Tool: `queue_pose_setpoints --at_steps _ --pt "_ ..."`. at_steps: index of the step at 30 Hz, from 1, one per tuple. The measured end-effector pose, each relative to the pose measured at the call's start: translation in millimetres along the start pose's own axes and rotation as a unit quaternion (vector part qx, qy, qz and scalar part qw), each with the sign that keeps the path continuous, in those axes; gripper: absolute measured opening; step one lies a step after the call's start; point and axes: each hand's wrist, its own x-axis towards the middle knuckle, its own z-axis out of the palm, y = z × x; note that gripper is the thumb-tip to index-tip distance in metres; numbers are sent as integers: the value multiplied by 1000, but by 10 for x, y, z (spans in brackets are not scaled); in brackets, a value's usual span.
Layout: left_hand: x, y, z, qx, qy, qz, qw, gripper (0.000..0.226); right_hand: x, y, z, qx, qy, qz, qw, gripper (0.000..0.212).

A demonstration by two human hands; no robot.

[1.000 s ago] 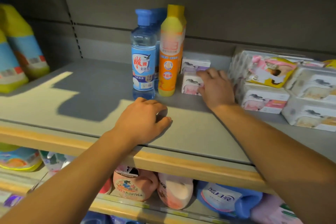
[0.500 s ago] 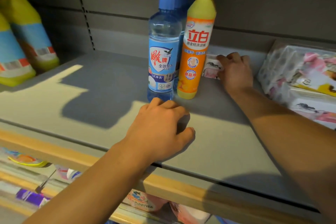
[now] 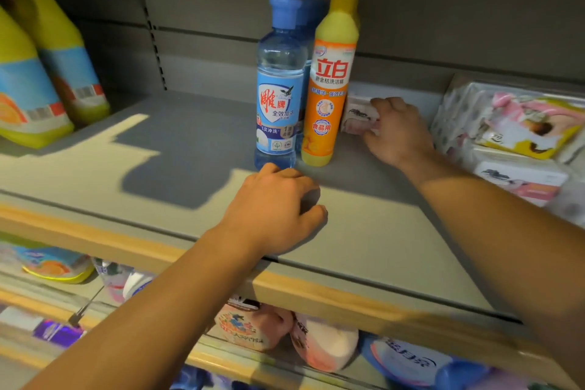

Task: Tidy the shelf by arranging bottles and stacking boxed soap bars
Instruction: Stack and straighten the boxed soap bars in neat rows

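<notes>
The right hand (image 3: 397, 133) reaches to the back of the shelf (image 3: 364, 231) and holds a soap box (image 3: 359, 115), fingers curled over its top and right end. The box sits just right of the orange bottle (image 3: 330, 82), touching or nearly touching it. The blue bottle (image 3: 278, 89) stands upright beside the orange one. The left hand (image 3: 272, 209) rests on the shelf in front of the bottles, fingers loosely curled, holding nothing. More soap boxes (image 3: 519, 180) are stacked at the right.
</notes>
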Motion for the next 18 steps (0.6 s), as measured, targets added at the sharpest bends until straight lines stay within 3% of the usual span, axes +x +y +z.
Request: queue_pose_setpoints --at_steps 8,12,18 --pt "-32 80 -57 -38 9 -14 999 26 -953 -2 -453 71 -32 -15 997 43" --pt "55 230 -81 -80 30 -18 996 33 -1287 282 -685 108 34 -6 994 37" --pt "433 743 -16 -186 14 16 982 37 -1377 773 -831 59 112 71 990 38"
